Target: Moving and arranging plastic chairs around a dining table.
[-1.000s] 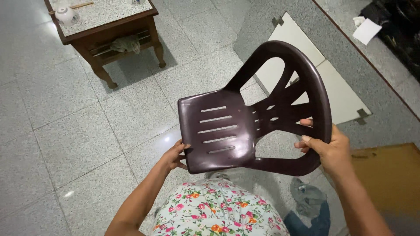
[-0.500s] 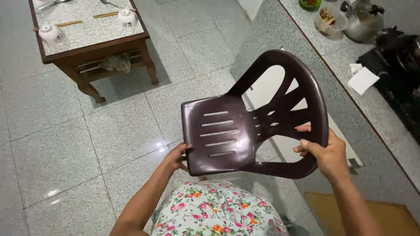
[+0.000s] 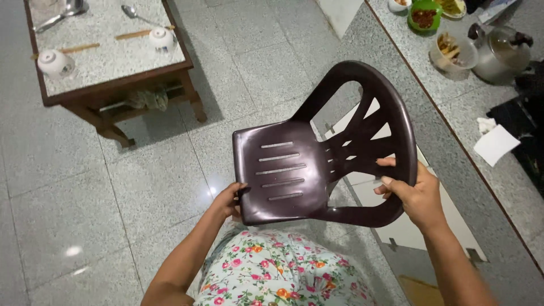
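A small dark brown plastic chair [image 3: 294, 170] with a slotted seat and an arched open back hangs in the air in front of me. My left hand [image 3: 229, 202] grips the front corner of the seat. My right hand [image 3: 411, 192] is wrapped around the curved rim of the backrest on the right. The chair's legs point away from me and are hidden beneath the seat.
A low wooden table [image 3: 102, 90] with a speckled stone top stands at the upper left, carrying two white bowls [image 3: 161, 38], chopsticks and spoons. A grey stone counter [image 3: 453, 107] runs along the right with a pot [image 3: 501, 54], food containers and white paper. Speckled tile floor lies below.
The view has tilted up, so the table and counter dishes show more. The chair has shifted slightly left and up in both hands; the grips are unchanged.
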